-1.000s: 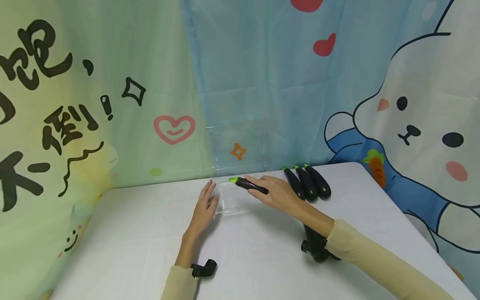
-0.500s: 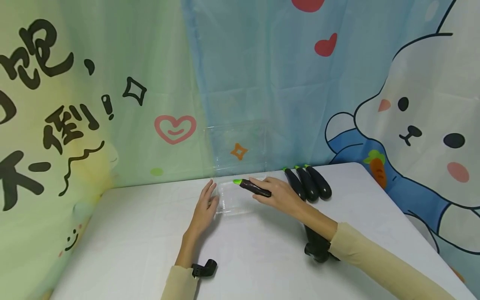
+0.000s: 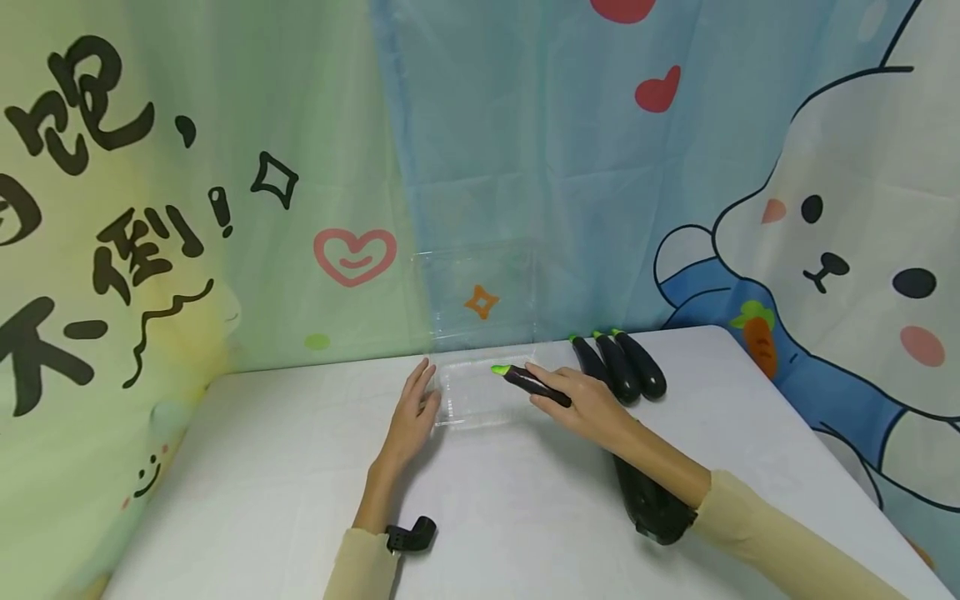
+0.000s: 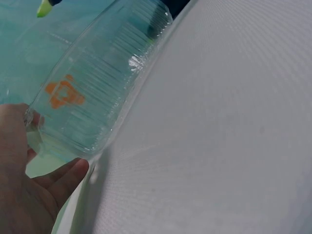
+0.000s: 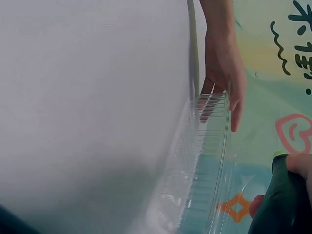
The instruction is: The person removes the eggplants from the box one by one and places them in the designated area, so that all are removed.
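A clear plastic clamshell box stands at the table's back, its ribbed tray [image 3: 472,410] on the cloth and its lid [image 3: 442,283] raised against the curtain. My left hand [image 3: 408,414] rests at the tray's left end, fingers fairly straight. In the left wrist view, its thumb tip is right at the bottom corner of the tray [image 4: 97,97]. My right hand [image 3: 588,407] holds a small dark purple eggplant [image 3: 532,384] between thumb and fingers, over the tray's right side. The eggplant's light green stem end points left; in the right wrist view, the eggplant [image 5: 282,204] is partly cut off.
Three more eggplants [image 3: 617,367] lie side by side at the back right, close behind my right hand. A dark shape [image 3: 652,500] shows beneath my right forearm. White cloth covers the table [image 3: 285,483]; a printed curtain [image 3: 300,108] hangs along its back edge.
My right hand has moved to the right and slightly towards me, carrying the eggplant with it. The left hand and the box have stayed in place, while the head view has shifted slightly.
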Tool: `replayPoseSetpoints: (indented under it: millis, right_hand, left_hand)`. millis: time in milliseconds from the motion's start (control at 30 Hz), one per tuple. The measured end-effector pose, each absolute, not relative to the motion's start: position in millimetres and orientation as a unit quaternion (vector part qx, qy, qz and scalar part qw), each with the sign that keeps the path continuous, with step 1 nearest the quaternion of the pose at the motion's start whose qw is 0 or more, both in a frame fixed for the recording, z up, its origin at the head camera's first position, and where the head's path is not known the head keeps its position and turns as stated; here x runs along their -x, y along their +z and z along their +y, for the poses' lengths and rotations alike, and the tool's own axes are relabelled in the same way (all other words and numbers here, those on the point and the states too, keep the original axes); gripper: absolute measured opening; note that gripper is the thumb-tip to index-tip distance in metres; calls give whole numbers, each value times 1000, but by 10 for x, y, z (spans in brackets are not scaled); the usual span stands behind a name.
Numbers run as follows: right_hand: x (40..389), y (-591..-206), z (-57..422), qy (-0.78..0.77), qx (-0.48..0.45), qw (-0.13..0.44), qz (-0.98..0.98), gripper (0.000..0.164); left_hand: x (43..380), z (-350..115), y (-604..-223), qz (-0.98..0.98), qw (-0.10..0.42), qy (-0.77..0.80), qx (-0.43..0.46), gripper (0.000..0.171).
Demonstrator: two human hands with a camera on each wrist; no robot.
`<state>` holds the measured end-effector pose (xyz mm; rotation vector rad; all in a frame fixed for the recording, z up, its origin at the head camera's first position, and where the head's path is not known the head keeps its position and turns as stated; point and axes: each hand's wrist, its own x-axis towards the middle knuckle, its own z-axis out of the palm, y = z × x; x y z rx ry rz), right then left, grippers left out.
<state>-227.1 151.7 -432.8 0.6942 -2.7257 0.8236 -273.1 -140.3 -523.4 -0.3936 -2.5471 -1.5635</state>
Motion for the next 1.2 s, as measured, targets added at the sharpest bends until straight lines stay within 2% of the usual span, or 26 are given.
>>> replayPoseSetpoints:
  millis: [800, 967, 1067, 1200]
  right_hand:
    - [1919, -4387, 2150, 362, -110, 92, -921, 55]
    - [1871, -4383, 2289, 355, -84, 84, -927, 64]
    - [1845, -4399, 2353, 351, -80, 96, -928, 63]
    - [1810, -4451, 2441, 344, -84, 140, -925, 56]
  left_hand:
    - [2754, -1400, -5240, -846, 68, -512, 133, 49]
    - [2744, -1401, -5232, -844, 63, -517, 131, 49]
    - [2738, -1401, -5227, -842, 62, -519, 132, 49]
    - [2741, -1401, -5234, -843, 67, -517, 133, 49]
